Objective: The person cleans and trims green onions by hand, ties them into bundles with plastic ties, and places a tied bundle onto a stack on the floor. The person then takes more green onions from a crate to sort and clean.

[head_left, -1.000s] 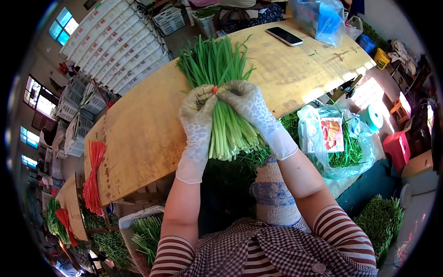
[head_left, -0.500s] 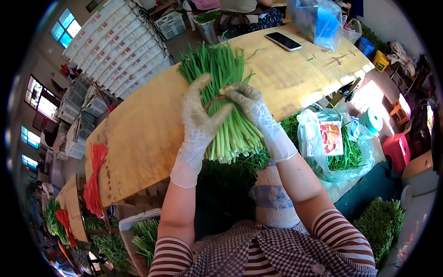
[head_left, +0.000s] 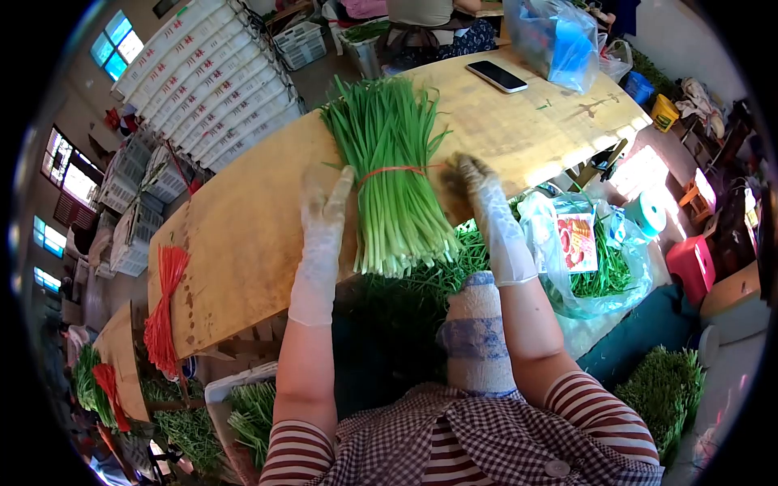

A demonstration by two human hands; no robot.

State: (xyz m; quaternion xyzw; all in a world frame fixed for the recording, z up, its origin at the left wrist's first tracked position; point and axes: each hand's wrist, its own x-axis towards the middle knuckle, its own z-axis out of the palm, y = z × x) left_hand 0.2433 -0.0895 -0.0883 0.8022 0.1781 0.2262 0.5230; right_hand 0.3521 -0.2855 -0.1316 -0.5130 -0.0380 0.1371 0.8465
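the green bundle (head_left: 392, 185) lies on the worktop (head_left: 243, 235), with a red tie (head_left: 393, 169) round it. the left hand (head_left: 324, 198) has its grip spread beside it; the right hand (head_left: 475, 180) is blurry, so i cannot tell. a snug tie should hold without squashing.

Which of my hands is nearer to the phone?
Right. Your right hand is on your side of the phone; your left hand is farther off, left of the green bundle.
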